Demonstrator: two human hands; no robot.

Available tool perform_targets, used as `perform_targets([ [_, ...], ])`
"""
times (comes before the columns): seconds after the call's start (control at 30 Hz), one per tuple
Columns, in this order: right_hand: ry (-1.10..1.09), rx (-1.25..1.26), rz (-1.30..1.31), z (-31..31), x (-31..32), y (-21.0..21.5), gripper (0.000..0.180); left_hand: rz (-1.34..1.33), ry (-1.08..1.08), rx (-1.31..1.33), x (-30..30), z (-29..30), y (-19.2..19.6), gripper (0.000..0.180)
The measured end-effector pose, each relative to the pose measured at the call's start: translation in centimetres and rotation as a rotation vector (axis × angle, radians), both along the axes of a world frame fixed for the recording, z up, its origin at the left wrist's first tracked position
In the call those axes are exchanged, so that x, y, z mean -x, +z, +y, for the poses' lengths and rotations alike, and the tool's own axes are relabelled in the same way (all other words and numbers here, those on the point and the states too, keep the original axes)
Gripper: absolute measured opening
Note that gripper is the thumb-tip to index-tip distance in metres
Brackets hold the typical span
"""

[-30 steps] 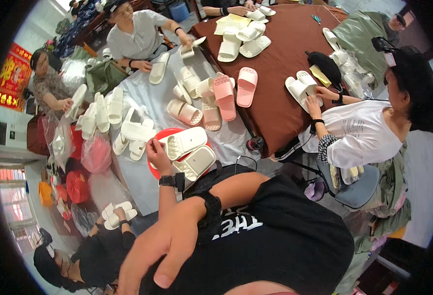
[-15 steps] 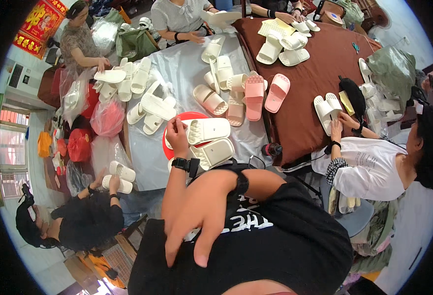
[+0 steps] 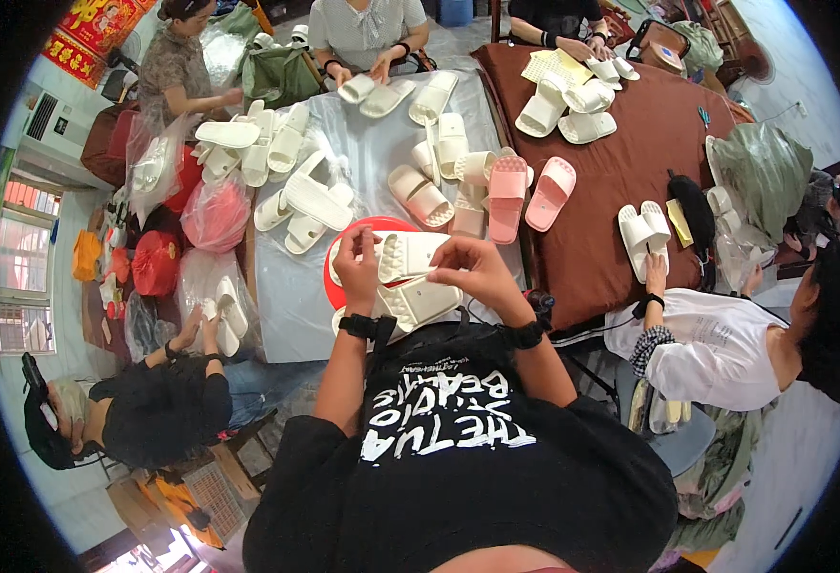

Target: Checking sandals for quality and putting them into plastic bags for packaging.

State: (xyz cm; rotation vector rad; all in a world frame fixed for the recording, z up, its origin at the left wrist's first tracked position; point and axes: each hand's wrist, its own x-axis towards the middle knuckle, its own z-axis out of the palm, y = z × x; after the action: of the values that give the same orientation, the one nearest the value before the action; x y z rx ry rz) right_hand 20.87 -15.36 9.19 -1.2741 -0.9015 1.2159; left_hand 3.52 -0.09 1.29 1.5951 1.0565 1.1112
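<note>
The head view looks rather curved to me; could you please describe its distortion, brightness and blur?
Head view: fisheye bending, with black corners; head view: the window at the picture's left is pale and bright; head view: the left hand and right hand, near the white slippers, show no obvious blur.

before me, two slippers [image 3: 409,256] are lying on a disc [image 3: 391,225]; my left hand [image 3: 356,272] is sitting at their left end, my right hand [image 3: 480,274] at their right. a heap of slippers [image 3: 315,202] is lying farther left on the left table [image 3: 286,306]; on the right table [image 3: 592,224], a slipper pair [image 3: 643,232] is lying left of a bag [image 3: 693,215].
</note>
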Motion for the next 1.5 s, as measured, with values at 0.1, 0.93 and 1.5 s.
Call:
perform_targets([
  [0.1,-0.141,-0.099,-0.206,0.2,0.0,-0.4,0.030,0.021,-0.144,-0.093,-0.7,-2.8,4.3,0.013],
  [0.93,-0.113,0.138,-0.937,1.3,-0.8,-7.4,0.019,0.465,-0.101,-0.188,6.7,2.5,-2.0,0.016],
  [1.5,0.101,-0.029,-0.958,11.1,6.2,-13.0,0.021,0.117,-0.323,0.230,10.4,5.6,-7.4,0.024],
])
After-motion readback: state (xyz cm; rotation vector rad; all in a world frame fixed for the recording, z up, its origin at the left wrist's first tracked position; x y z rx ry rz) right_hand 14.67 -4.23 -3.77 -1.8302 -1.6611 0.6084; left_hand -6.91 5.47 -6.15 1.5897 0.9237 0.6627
